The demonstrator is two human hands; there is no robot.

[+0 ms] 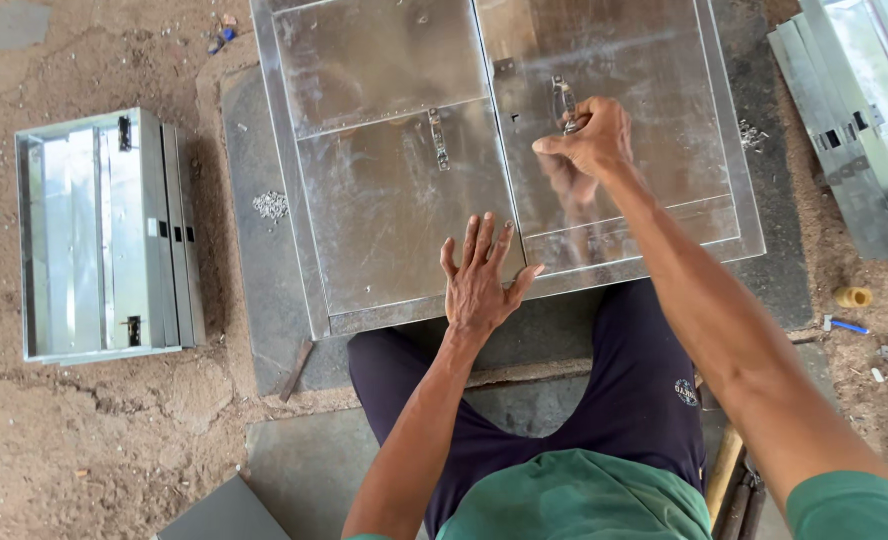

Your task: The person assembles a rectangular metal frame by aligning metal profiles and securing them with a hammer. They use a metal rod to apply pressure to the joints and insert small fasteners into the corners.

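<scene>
The right hand (592, 138) pinched shut on the door's metal latch (562, 100), whose long axis ran away from the grip, while the left hand (478, 280) lay flat and open nearer the body, pressing the sheet-metal door (384, 210).

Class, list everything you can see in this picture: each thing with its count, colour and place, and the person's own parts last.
metal double-door panel: one, silver, centre, on a grey slab
door latches: two, silver, one on each door
metal box stack: one, silver, left on the sand
metal frames: a few, silver, top right
screw pile: one, grey, left of the panel
small roll: one, yellow, right
left hand: flat on the panel's near edge
right hand: closed on the right latch
</scene>
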